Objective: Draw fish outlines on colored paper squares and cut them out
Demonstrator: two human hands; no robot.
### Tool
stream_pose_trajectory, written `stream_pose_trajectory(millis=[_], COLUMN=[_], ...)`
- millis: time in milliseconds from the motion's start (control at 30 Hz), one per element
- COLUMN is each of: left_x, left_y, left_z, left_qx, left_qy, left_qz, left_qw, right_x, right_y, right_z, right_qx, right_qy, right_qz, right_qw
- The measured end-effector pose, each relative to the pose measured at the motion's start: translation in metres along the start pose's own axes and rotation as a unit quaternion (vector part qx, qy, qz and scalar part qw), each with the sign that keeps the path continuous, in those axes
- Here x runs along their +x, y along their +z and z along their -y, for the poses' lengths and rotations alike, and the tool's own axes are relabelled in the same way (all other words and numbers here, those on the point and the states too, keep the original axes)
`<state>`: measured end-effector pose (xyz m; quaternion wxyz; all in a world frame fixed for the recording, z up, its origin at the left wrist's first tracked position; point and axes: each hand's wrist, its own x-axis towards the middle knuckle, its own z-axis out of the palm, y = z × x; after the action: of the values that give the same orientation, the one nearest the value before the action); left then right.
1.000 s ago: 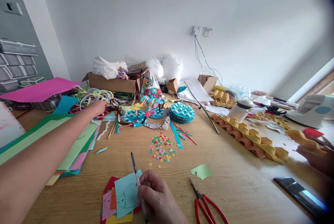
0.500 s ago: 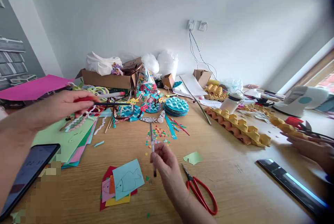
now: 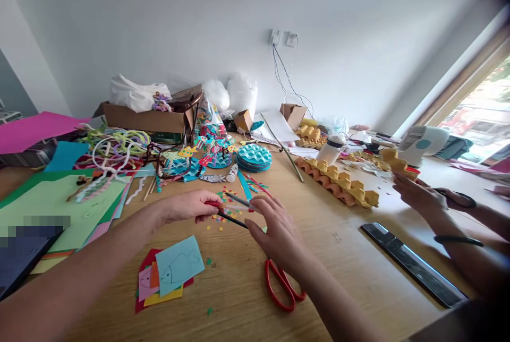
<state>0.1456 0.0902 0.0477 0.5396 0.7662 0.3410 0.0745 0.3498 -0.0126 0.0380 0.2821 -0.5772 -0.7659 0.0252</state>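
My left hand (image 3: 193, 206) is closed around a red marker (image 3: 215, 204) and a dark pencil (image 3: 235, 219), both pointing right. My right hand (image 3: 274, 220) meets it over the table, fingers closed on a clear-barrelled pen (image 3: 237, 199) and reaching the far ends of the other two. Below and left of the hands lies light blue paper with a drawn fish (image 3: 181, 265), on a small stack of coloured paper. Red-handled scissors (image 3: 269, 289) rest under my right wrist, their blades hidden by that hand. Confetti dots (image 3: 219, 228) are scattered just behind the pens.
Blue scalloped discs (image 3: 254, 159) are stacked behind. Yellow egg-carton strips (image 3: 338, 180) and a white bottle (image 3: 330, 150) stand right. Another person's hands (image 3: 422, 196) hold a carton piece and scissors. A dark glossy slab (image 3: 410, 262) lies nearby. Coloured sheets (image 3: 59, 198) and a phone (image 3: 24, 257) are left.
My left hand has come down and right with the marker and pencil. My right hand has moved up to meet it, its pen now beside them. The view has turned slightly right.
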Motion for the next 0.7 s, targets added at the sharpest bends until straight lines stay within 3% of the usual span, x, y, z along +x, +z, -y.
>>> stream_pose_trajectory(millis=[200,367,433,533,700], left_x=[0.016,0.023,0.022,0.016,-0.007], left_y=[0.022,0.024,0.018,0.006,-0.003], left_z=[0.005,0.006,0.009,0.019,0.038], left_qx=[-0.075,-0.151,-0.196,-0.285,-0.446], left_qy=[0.002,0.003,0.016,0.039,0.071], left_qz=[0.008,0.005,-0.03,-0.127,-0.258], left_qw=[0.997,0.988,0.98,0.949,0.854], right_x=[-0.005,-0.005,-0.006,-0.009,-0.017], right_y=[0.008,0.009,0.008,0.007,0.011], right_z=[-0.007,-0.006,-0.013,-0.032,-0.06], right_qx=[-0.108,-0.166,-0.173,-0.19,-0.223], right_qy=[0.033,0.086,0.125,0.184,0.234], right_qz=[0.125,0.212,0.221,0.218,0.233], right_qw=[0.986,0.959,0.952,0.939,0.917])
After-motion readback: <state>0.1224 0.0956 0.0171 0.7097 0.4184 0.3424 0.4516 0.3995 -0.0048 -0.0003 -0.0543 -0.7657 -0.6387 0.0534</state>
